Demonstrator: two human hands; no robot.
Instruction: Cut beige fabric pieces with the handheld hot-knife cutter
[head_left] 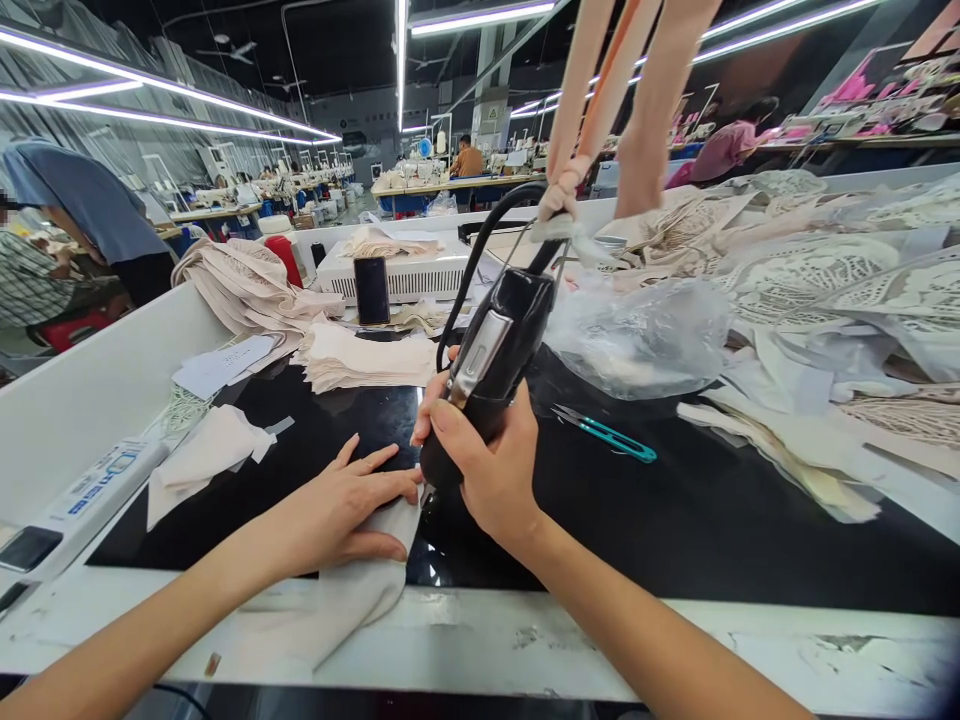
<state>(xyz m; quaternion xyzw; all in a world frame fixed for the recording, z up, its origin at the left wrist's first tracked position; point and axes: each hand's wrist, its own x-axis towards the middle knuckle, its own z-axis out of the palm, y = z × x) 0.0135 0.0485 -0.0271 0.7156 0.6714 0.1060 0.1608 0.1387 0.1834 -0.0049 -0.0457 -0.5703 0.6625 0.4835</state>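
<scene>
My right hand (491, 455) is wrapped around a black corded hand tool (501, 345) with a silver lever on its side. The tool hangs from knotted peach fabric strips (566, 185), and its lower end is down near the black mat (600, 530). Flat beside it, my left hand (352, 510) has its fingers spread over a pale piece of fabric (367, 590), pressing it against the mat. That fabric drapes over the front edge of the white table. Whatever lies under the tool's tip is mostly hidden.
Teal thread snips (611, 435) lie right of the tool. Behind are a stack of cut fabric (367, 355), an upright phone (372, 290) and a clear plastic bag (637, 335). Lace pieces (810, 280) pile up at right. A loose fabric piece (202, 455) lies left.
</scene>
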